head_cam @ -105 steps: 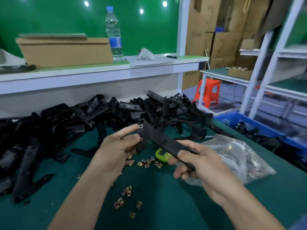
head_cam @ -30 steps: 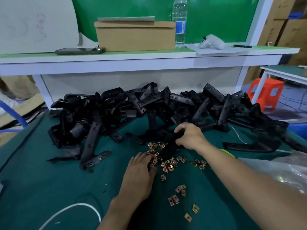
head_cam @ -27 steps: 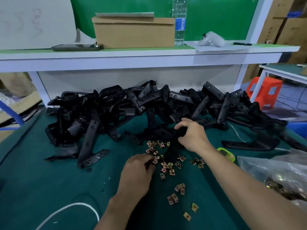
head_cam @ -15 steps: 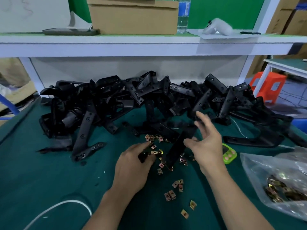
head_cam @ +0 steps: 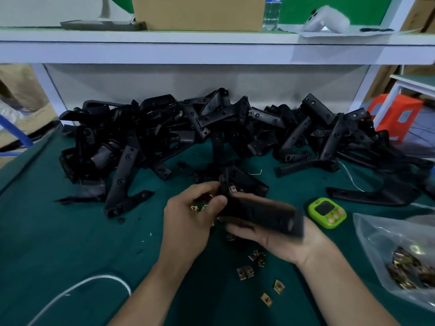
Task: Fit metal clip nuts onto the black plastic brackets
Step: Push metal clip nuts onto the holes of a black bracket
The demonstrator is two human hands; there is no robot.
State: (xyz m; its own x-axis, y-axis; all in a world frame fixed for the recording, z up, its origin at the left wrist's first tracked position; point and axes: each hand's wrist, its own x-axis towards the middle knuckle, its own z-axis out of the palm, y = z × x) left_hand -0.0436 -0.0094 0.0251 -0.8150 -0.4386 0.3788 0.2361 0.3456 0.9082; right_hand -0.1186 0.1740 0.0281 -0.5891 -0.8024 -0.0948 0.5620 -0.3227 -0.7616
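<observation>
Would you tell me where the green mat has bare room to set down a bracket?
Bare mat lies left of the left hand, between the bracket pile and the white cable. Crowded: loose clip nuts at centre front, timer and nut bag at right.

Bare left hand [head_cam: 188, 215] and bare right hand [head_cam: 280, 241]. Forearms likewise uncovered, all the way down to the lower edge of view.

Single view. The wide-angle head-worn camera faces forward and down across the green table [head_cam: 58, 231], close above the left hand [head_cam: 188, 222] and right hand [head_cam: 282, 242]; the held bracket [head_cam: 259, 212] sits centre-frame, the bracket pile [head_cam: 211, 128] behind, a white shelf [head_cam: 164, 50] topmost
</observation>
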